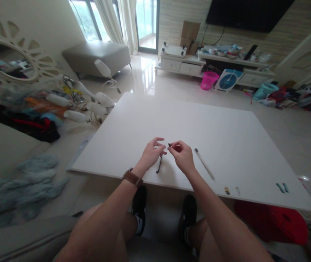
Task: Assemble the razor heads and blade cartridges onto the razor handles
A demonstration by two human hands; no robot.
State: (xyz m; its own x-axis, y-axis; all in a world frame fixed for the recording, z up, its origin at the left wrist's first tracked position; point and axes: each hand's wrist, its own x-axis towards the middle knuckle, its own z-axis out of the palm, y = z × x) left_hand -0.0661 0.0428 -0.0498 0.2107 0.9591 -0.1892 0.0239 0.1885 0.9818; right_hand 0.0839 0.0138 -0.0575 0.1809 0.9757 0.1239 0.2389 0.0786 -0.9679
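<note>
My left hand (153,152), with a brown-strapped watch (132,177) on its wrist, is held above the white table with its fingers curled. What its fingers hold, if anything, is too small to make out. Close by on the right, my right hand (182,155) pinches a small dark piece (169,145) between thumb and fingertips. A thin black stick (159,166) shows just below my left fingers; whether it touches them I cannot tell. Right of my right hand lies a slim pale stick with a dark end (205,164), perhaps a toothbrush.
The white table (188,120) spreads before me. Near its front edge lie a small yellowish-dark item (227,190), a small clear item (237,190) and two teal pieces (282,187). A lamp with several white shades (76,116) stands left; a red stool (278,222) sits below right.
</note>
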